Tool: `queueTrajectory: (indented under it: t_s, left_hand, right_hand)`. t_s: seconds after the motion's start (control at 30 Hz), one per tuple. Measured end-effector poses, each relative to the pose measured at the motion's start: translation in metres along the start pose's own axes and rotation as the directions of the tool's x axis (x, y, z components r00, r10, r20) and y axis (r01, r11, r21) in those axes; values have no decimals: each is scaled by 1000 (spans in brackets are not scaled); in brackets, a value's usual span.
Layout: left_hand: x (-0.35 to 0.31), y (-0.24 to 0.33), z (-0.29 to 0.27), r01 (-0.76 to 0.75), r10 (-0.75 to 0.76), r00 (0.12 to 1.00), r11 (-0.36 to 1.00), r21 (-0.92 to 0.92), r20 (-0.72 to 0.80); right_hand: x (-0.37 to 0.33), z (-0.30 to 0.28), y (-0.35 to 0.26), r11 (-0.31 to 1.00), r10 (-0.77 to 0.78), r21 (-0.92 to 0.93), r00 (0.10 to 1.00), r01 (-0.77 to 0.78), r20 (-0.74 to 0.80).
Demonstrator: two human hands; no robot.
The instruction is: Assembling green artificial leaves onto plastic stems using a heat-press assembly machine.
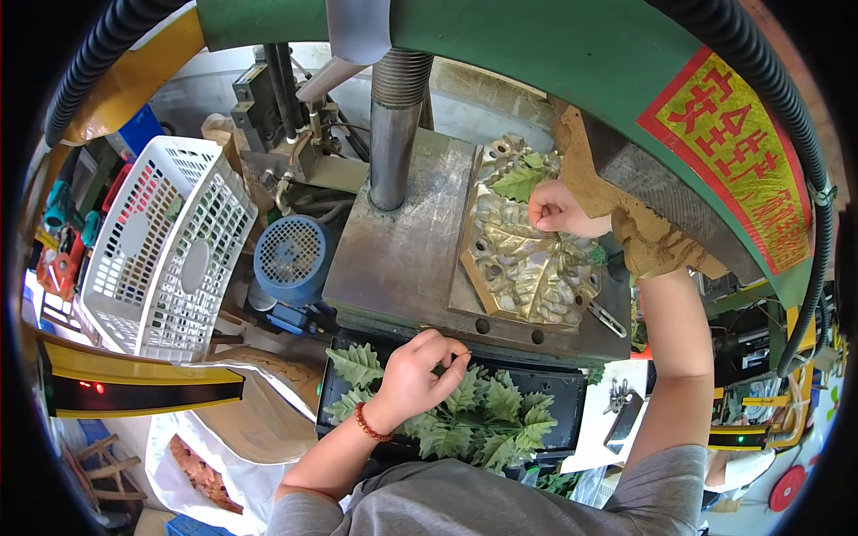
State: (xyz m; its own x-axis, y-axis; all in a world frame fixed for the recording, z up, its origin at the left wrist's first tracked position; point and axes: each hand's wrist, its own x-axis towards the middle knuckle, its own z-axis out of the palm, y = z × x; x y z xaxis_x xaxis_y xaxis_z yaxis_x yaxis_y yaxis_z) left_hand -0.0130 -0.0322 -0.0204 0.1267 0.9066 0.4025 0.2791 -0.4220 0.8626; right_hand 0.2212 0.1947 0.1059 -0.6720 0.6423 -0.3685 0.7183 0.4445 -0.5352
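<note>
1. My right hand [565, 209] is over the mould [527, 277], in the gap beneath the brown-edged block [657, 183], which hides my wrist. Its fingers are drawn in narrow; I cannot tell whether they hold anything.
2. A green leaf [518, 185] lies at the mould's far end, just beside these fingers.
3. My left hand [418, 373] is above the tray [569, 411], near the bed's [402, 259] front edge. The fingers are curled, thumb near index; whether the tips meet or hold something, I cannot tell.
4. Green leaves [483, 415] overlap in the tray, partly beneath my left hand and in front of my body.
5. Edges and room: bare bed extends left of the mould to the column [391, 161]; the block crowds my right hand from the right. The tray sits just before the bed's front edge.
6. Counts: one mould, one column, one tray, one blue motor [290, 255], one white basket [170, 259], one beaded bracelet [365, 424] on my left wrist; two holes [483, 325] in the bed's front face. The tray's leaves overlap too much to count.
</note>
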Motion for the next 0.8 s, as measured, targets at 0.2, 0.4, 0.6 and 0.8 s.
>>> queueTrajectory:
  t_s: [0.2,0.4,0.6,0.8]
  left_hand:
    - [-2,0,0,33,-33,999,999,-20,-3]
    - [-3,-4,-1,19,-19,1000,1000,-2,7]
    - [-4,-4,-2,53,-53,999,998,-29,13]
    - [-6,-6,0,47,-46,999,999,-23,16]
  right_hand:
    - [5,0,-17,982,22,-186,996,-6,87]
    - [9,2,-9,958,28,-288,996,-3,83]
    - [13,6,-14,918,63,-395,994,-23,89]
    - [15,7,-11,917,39,-399,995,2,94]
